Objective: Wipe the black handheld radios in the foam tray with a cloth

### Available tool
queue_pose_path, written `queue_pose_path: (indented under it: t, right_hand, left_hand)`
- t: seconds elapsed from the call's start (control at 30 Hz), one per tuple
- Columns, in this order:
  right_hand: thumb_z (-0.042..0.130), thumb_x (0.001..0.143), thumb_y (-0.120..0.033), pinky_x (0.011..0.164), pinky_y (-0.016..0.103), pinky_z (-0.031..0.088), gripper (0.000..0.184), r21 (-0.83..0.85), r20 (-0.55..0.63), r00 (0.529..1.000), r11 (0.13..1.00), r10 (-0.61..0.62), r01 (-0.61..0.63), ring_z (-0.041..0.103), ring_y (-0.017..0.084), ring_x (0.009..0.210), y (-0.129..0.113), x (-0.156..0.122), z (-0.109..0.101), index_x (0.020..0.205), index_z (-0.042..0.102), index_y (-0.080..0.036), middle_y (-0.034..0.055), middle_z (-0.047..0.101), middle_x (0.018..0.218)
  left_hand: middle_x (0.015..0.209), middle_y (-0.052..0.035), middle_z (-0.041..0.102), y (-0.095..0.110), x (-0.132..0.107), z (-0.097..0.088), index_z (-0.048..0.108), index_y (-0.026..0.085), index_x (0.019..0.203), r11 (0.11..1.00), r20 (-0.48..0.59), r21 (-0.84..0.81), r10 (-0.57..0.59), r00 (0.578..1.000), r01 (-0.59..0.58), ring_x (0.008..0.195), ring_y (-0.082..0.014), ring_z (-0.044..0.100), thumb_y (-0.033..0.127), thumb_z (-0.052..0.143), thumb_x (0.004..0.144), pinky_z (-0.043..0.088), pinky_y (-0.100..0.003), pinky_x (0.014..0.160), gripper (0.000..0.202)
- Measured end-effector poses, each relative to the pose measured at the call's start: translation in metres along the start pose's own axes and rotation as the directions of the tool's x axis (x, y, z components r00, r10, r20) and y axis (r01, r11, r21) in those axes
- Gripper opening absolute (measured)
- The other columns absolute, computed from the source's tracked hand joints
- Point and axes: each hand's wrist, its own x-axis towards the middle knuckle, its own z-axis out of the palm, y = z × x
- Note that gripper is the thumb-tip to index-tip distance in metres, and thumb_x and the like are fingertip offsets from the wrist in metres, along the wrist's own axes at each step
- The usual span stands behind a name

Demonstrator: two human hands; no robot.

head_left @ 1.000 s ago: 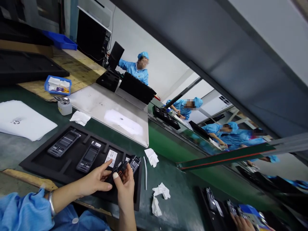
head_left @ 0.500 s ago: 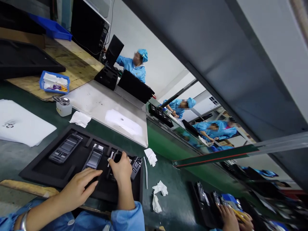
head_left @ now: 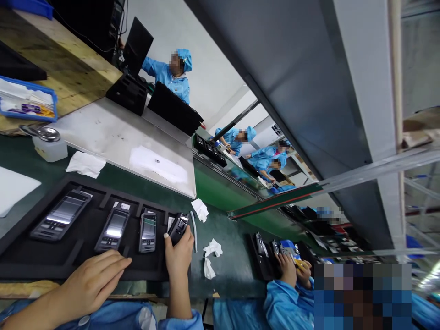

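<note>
A black foam tray (head_left: 27, 256) lies before me with three black handheld devices face up in its slots: one at the left (head_left: 61, 220), one in the middle (head_left: 112, 230), one further right (head_left: 147, 232). My right hand (head_left: 178, 254) grips a fourth black device (head_left: 178, 226) at the tray's right end, thumb on its left side. My left hand (head_left: 92, 284) rests on the tray's near edge, fingers stretched out and holding nothing.
Crumpled white wipes (head_left: 209, 259) and a white stick (head_left: 194, 229) lie on the green mat right of the tray. A capped solvent bottle (head_left: 48, 143) and a blue bin (head_left: 27, 101) stand at the back left. A co-worker's hands (head_left: 292, 270) work at another tray to my right.
The device I was handling now lies in the third slot. My right hand has moved right and closed on the fourth device. My left hand has drawn back to the tray's near edge.
</note>
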Motion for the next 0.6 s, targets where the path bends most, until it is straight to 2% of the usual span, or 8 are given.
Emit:
queue_pose_path:
  t: [0.1, 0.17, 0.27, 0.33, 0.37, 0.43, 0.5, 0.6]
  right_hand:
    - [0.064, 0.079, -0.043, 0.097, 0.054, 0.044, 0.083, 0.029, -0.011, 1.0, 1.0, -0.001, 0.002, 0.053, 0.043, 0.121, -0.006, 0.007, 0.009, 0.149, 0.038, -0.007, 0.0279, 0.047, 0.139]
    - [0.069, 0.072, -0.04, 0.098, 0.054, 0.043, 0.089, 0.183, 0.003, 0.999, 0.982, 0.052, -0.051, 0.052, 0.043, 0.122, -0.003, 0.014, 0.007, 0.148, 0.039, -0.007, 0.0284, 0.047, 0.139]
    - [0.07, 0.065, -0.042, 0.091, 0.048, 0.049, 0.092, 0.474, 0.087, 0.988, 0.866, 0.13, -0.156, 0.06, 0.037, 0.113, 0.011, 0.025, -0.008, 0.146, 0.041, -0.008, 0.0245, 0.058, 0.129]
    - [0.065, 0.068, -0.048, 0.078, 0.044, 0.054, 0.084, 0.604, 0.193, 0.976, 0.77, 0.105, -0.202, 0.068, 0.032, 0.095, 0.021, 0.025, -0.026, 0.141, 0.047, -0.012, 0.0184, 0.067, 0.113]
    - [0.063, 0.07, -0.05, 0.073, 0.044, 0.055, 0.078, 0.674, 0.276, 0.959, 0.698, 0.063, -0.24, 0.07, 0.03, 0.087, 0.023, 0.022, -0.037, 0.138, 0.05, -0.014, 0.0161, 0.07, 0.107]
    - [0.06, 0.071, -0.056, 0.066, 0.044, 0.055, 0.069, 0.801, 0.454, 0.888, 0.469, -0.072, -0.372, 0.07, 0.03, 0.08, 0.021, 0.008, -0.057, 0.13, 0.059, -0.019, 0.0146, 0.071, 0.104]
    - [0.058, 0.07, -0.066, 0.062, 0.044, 0.054, 0.065, 0.809, 0.58, 0.784, 0.271, -0.223, -0.521, 0.07, 0.03, 0.078, 0.013, -0.01, -0.069, 0.119, 0.067, -0.025, 0.0151, 0.071, 0.105]
    - [0.051, 0.063, -0.085, 0.05, 0.037, 0.049, 0.076, 0.745, 0.66, 0.665, 0.191, -0.349, -0.639, 0.065, 0.026, 0.065, -0.001, -0.039, -0.065, 0.103, 0.074, -0.025, 0.0155, 0.071, 0.094]
  left_hand:
    - [0.114, -0.0079, 0.075, 0.004, 0.0, -0.002, 0.07, 0.029, 0.127, 0.999, -0.001, -0.042, -0.015, 1.0, 0.014, 0.109, -0.0277, 0.068, 0.02, 0.059, 0.092, 0.054, -0.039, 0.102, 0.037]
    - [0.109, -0.009, 0.076, 0.01, 0.001, -0.005, 0.073, 0.028, 0.123, 0.996, -0.006, -0.09, -0.029, 1.0, 0.029, 0.105, -0.0274, 0.069, 0.02, 0.058, 0.092, 0.055, -0.04, 0.1, 0.035]
    - [0.101, -0.0092, 0.077, 0.018, 0.006, -0.008, 0.077, 0.028, 0.114, 0.984, -0.038, -0.161, -0.084, 0.996, 0.077, 0.098, -0.0267, 0.07, 0.023, 0.059, 0.091, 0.056, -0.04, 0.094, 0.029]
    - [0.1, -0.0083, 0.076, 0.023, 0.016, -0.01, 0.078, 0.028, 0.108, 0.953, -0.096, -0.244, -0.21, 0.973, 0.181, 0.096, -0.0264, 0.069, 0.029, 0.064, 0.09, 0.056, -0.037, 0.092, 0.023]
    - [0.1, -0.0081, 0.076, 0.026, 0.024, -0.011, 0.079, 0.028, 0.106, 0.914, -0.113, -0.319, -0.298, 0.948, 0.25, 0.096, -0.0264, 0.069, 0.033, 0.068, 0.088, 0.056, -0.036, 0.091, 0.022]
    - [0.104, -0.009, 0.076, 0.032, 0.044, -0.011, 0.077, 0.026, 0.108, 0.78, -0.075, -0.518, -0.449, 0.891, 0.35, 0.1, -0.0271, 0.069, 0.041, 0.075, 0.083, 0.055, -0.033, 0.09, 0.03]
    - [0.112, -0.0115, 0.074, 0.042, 0.067, -0.009, 0.072, 0.022, 0.118, 0.615, 0.024, -0.702, -0.483, 0.875, 0.359, 0.107, -0.0286, 0.067, 0.052, 0.076, 0.08, 0.054, -0.033, 0.091, 0.048]
    - [0.122, -0.015, 0.069, 0.063, 0.096, -0.002, 0.063, 0.019, 0.132, 0.416, 0.116, -0.867, -0.366, 0.923, 0.274, 0.116, -0.0305, 0.062, 0.068, 0.068, 0.079, 0.051, -0.035, 0.094, 0.072]
